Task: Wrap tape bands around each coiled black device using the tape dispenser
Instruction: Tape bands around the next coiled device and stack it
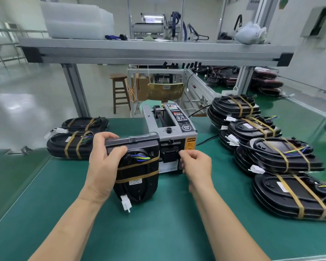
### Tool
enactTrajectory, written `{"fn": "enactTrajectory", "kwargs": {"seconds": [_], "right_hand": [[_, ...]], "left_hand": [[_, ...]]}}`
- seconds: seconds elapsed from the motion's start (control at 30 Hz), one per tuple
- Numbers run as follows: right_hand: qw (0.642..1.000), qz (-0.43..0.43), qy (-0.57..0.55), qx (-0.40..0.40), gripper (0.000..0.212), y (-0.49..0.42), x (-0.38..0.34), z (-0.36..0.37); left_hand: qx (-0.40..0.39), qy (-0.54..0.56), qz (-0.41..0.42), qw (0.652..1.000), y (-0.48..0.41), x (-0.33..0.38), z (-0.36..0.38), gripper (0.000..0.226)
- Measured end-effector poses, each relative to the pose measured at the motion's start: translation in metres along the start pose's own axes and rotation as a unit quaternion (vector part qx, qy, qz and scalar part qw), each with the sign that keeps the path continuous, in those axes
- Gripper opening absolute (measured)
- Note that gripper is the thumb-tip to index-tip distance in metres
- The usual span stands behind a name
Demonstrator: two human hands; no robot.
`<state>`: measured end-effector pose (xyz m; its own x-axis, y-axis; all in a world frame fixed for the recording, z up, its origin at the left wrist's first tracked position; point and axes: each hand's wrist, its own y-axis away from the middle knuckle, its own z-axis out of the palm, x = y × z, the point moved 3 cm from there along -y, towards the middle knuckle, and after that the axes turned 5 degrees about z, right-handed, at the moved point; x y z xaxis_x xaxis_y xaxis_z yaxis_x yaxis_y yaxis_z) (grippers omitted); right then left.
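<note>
Now: left hand (109, 157) grips black device (137, 166) upright on green mat (158, 232), centre near; two bands on. Right hand (196, 162) at tape dispenser (175, 132) mouth, fingertips pinched together; whether on tape, I cannot tell. My advice: pull strip straight, taut, wrap square. Banded stacks (280, 157) crowd right, left pile (73, 146) far left; near mat open.

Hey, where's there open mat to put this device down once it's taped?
The near mat in front of the dispenser is bare, and so is the strip in front of the left pair. The right side is crowded with banded stacks; a cable crosses the gap beside the dispenser.
</note>
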<state>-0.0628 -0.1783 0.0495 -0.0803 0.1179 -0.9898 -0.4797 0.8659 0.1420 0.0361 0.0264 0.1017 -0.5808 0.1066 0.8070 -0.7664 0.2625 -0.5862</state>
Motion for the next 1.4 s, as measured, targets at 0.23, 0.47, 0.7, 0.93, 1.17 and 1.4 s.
{"fn": "enactTrajectory", "kwargs": {"seconds": [0.23,0.47,0.7,0.93,1.17,1.4], "right_hand": [[0.997,0.047,-0.053,-0.013,0.017,0.006,-0.007,0.012],[0.980,0.137,-0.141,-0.022,0.019,0.006,-0.017,0.020],[0.976,0.150,-0.158,0.018,0.017,0.010,-0.019,0.026],[0.989,0.096,-0.066,0.091,0.021,0.025,-0.024,0.029],[0.972,0.062,-0.227,0.004,0.020,0.056,-0.052,0.017],[0.954,0.024,-0.277,-0.115,0.029,0.102,-0.067,0.037]], "left_hand": [[0.010,-0.004,0.015,1.000,0.005,0.006,-0.002,0.022],[0.003,-0.004,0.012,1.000,0.007,0.010,0.000,0.023],[-0.013,-0.011,0.009,1.000,0.010,0.016,0.002,0.024],[-0.041,-0.015,0.017,0.999,0.019,0.030,0.006,0.034],[-0.027,-0.067,0.073,0.995,0.022,0.039,0.006,0.027],[-0.015,-0.074,0.127,0.989,0.025,0.044,0.015,0.025]]}}
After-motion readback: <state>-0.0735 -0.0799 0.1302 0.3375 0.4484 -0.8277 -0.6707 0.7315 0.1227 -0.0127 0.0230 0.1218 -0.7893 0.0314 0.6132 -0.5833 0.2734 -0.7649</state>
